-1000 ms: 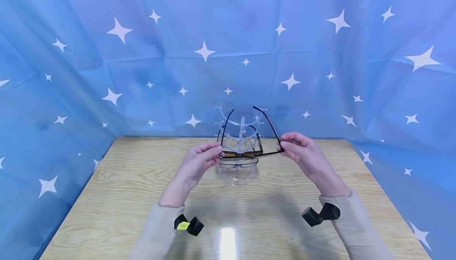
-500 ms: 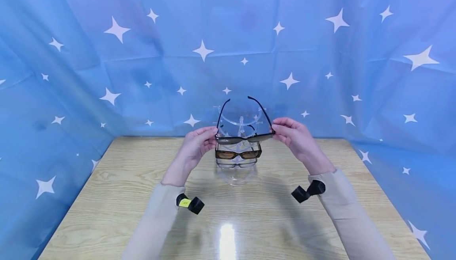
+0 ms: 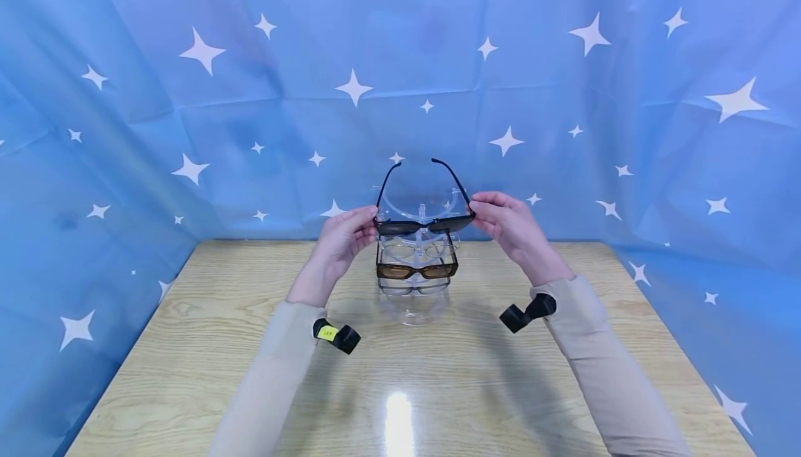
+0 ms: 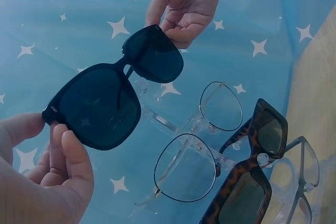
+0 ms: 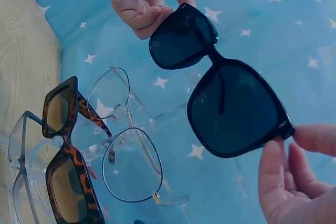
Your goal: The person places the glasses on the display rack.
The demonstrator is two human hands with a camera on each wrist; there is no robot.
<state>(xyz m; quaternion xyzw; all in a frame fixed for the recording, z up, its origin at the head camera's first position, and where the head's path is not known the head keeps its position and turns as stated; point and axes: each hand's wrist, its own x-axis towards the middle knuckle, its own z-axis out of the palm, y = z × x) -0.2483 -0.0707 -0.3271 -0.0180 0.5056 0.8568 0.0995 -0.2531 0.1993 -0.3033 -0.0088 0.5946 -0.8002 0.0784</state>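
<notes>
Black sunglasses (image 3: 400,227) with dark lenses are held level near the top of a clear display stand (image 3: 422,210), arms unfolded and pointing toward the backdrop. My left hand (image 3: 343,245) pinches the left hinge corner between thumb and fingers; my right hand (image 3: 510,231) pinches the right one. Beneath them on the stand sit thin-rimmed round glasses (image 4: 185,167), then tortoiseshell sunglasses (image 3: 417,272), then grey-framed glasses (image 5: 18,148) lowest. In both wrist views the dark lenses (image 4: 100,106) stand apart from the lower pairs.
The stand's round base (image 3: 414,318) rests on a wood-grain table (image 3: 250,346) near its back edge. A blue star-printed cloth (image 3: 250,81) hangs behind and at the sides. A black wrist camera (image 3: 338,335) sits on each sleeve.
Both hands have carried the black sunglasses up and back, from in front of the tortoiseshell pair to near the stand's top. The right hand has also moved leftward.
</notes>
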